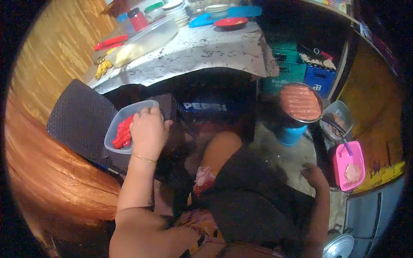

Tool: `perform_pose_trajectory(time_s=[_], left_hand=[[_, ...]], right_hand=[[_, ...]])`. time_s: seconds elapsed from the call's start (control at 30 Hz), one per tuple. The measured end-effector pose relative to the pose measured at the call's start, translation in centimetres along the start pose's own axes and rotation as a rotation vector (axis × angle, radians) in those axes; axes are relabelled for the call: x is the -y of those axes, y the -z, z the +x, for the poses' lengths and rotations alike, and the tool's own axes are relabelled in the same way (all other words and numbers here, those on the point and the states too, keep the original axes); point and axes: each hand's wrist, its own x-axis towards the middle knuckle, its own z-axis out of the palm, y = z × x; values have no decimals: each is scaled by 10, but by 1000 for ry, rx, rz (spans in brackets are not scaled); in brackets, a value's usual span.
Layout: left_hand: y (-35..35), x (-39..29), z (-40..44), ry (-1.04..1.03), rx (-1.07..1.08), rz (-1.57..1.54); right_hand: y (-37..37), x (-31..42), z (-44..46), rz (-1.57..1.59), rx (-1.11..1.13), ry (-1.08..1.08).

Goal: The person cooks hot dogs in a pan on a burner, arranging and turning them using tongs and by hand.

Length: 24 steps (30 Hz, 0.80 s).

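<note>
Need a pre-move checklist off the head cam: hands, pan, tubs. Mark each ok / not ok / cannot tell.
1. Left hand at the translucent tub with the red item: ok.
2. Left-hand grip confirmed: cannot tell, fingertips hidden.
3. Right hand apart from the pan: ok.
4. Sausages lying side by side within the pan: ok.
5. Pan handle clear of nearby tubs in view: not ok, it overlaps the clear tub.
6. Heat under pan: cannot tell, no flame visible.

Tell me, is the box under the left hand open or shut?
Open. No lid covers the plastic box: the red thing inside shows from above, beside the left hand.
</note>
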Motion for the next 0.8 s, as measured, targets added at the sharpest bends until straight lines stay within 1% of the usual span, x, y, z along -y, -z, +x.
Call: perform_pose_trajectory(time_s=[0.03,0.1,0.13,0.2,0.23,0.3,0.33,0.37,0.43,0.5,0.57,0.67,0.73,0.8], left_hand=[[-5,7,1,39,96,-21],[-17,17,2,124,286,-60],[-20,17,2,127,295,-57],[-22,13,4,131,310,-59],[-16,9,9,76,135,-22],[3,5,24,-29,-202,53],[21,4,40,-5,-221,84],[34,10,59,-47,-394,184],[67,18,102,-57,-581,297],[95,26,145,104,-484,404],[111,48,184,107,-377,425],[118,74,235,213,19,458],[102,99,265,243,229,340],[59,151,314,337,393,13]], right_hand=[[0,2,0,-5,-1,-25],[-12,-33,14,-81,10,102],[-14,-38,14,-121,16,165],[-16,-50,14,-127,76,163],[-13,-45,11,-130,103,158],[-9,-36,3,-145,122,34],[-5,-24,-4,-154,136,-27],[0,-13,-10,-156,143,-52],[8,5,-19,-159,159,-99],[4,-10,-16,-164,141,-72],[1,-24,-12,-188,124,-56],[1,-30,-11,-224,118,-53],[2,-21,-15,-197,121,-78],[5,-13,-19,-182,137,-101]])
